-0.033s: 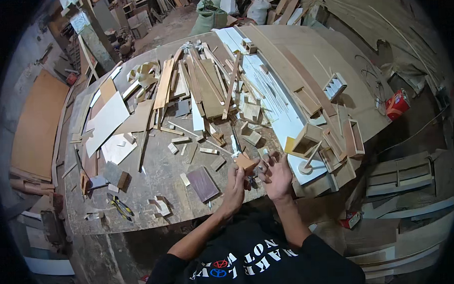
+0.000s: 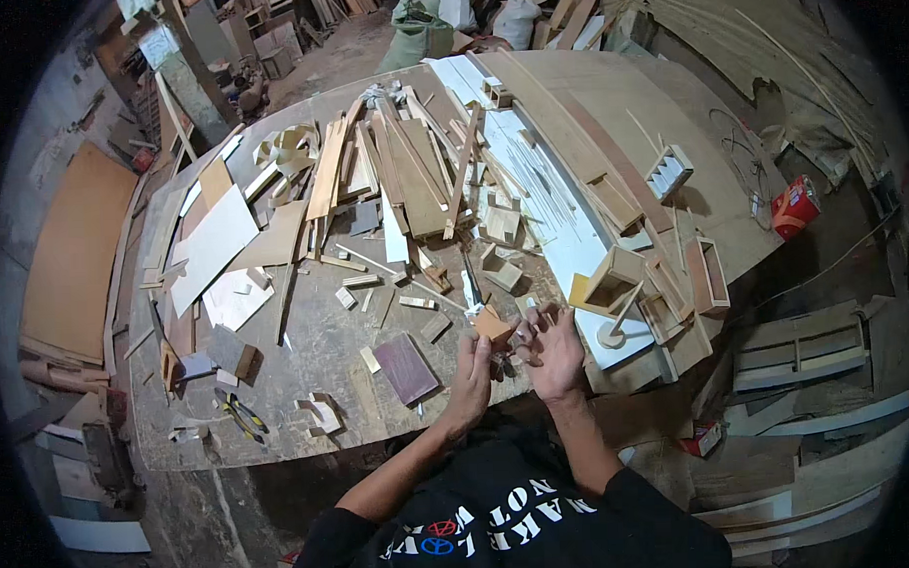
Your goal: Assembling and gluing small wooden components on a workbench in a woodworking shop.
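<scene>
Near the front edge of the workbench, my left hand [image 2: 466, 382] grips a small orange-brown piece of wood [image 2: 493, 324] between thumb and fingers. Just to its right is my right hand [image 2: 557, 363], palm turned up, fingers apart and loosely bent. Its fingertips come close to the wood; whether they touch it I cannot tell. A flat purplish-brown block [image 2: 405, 369] lies left of my left hand, with a small pale wood offcut [image 2: 370, 360] at its corner. Beyond the held piece, a slim dark-and-white object [image 2: 471, 283] lies on the bench.
Pliers with yellow-and-black handles [image 2: 241, 414] and a notched wooden piece [image 2: 321, 415] lie front left. Long wood strips [image 2: 400, 156] are heaped mid-bench. A white board [image 2: 515, 152] bears thin rods. Small open wooden boxes [image 2: 615, 278] stand right; a red can [image 2: 795, 207] sits beyond.
</scene>
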A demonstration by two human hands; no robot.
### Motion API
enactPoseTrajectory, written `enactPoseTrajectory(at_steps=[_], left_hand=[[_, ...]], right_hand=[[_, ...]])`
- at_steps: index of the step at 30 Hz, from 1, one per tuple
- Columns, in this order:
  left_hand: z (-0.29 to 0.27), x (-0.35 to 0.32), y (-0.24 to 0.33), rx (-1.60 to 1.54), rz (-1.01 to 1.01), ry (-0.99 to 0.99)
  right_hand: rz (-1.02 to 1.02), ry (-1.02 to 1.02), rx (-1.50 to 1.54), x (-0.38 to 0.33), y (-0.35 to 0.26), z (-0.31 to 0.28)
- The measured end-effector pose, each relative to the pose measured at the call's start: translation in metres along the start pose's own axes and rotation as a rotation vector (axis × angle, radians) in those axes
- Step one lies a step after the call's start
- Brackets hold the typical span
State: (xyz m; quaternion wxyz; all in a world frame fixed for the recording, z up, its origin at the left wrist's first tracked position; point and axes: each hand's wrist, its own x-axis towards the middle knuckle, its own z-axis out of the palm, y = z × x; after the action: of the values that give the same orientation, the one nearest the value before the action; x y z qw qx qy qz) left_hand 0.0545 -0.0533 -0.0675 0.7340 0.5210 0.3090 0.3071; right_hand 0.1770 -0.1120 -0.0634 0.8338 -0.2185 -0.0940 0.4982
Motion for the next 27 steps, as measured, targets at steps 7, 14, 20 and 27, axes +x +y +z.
enactPoseTrajectory(at_steps=[7,14,20,27], left_hand=[[0.007,-0.005,0.003,-0.013,0.02,-0.047],[0.004,-0.006,0.001,-0.006,0.005,-0.059],[0.003,-0.008,0.0,-0.049,-0.008,-0.053],[0.0,-0.007,-0.002,-0.076,-0.013,-0.074]], right_hand=[[-0.187,-0.029,-0.347,-0.005,0.005,0.001],[-0.363,-0.092,-0.587,-0.003,0.013,0.001],[-0.337,-0.112,-0.753,-0.002,0.013,-0.007],[-0.437,-0.163,-0.77,0.004,0.018,-0.01]])
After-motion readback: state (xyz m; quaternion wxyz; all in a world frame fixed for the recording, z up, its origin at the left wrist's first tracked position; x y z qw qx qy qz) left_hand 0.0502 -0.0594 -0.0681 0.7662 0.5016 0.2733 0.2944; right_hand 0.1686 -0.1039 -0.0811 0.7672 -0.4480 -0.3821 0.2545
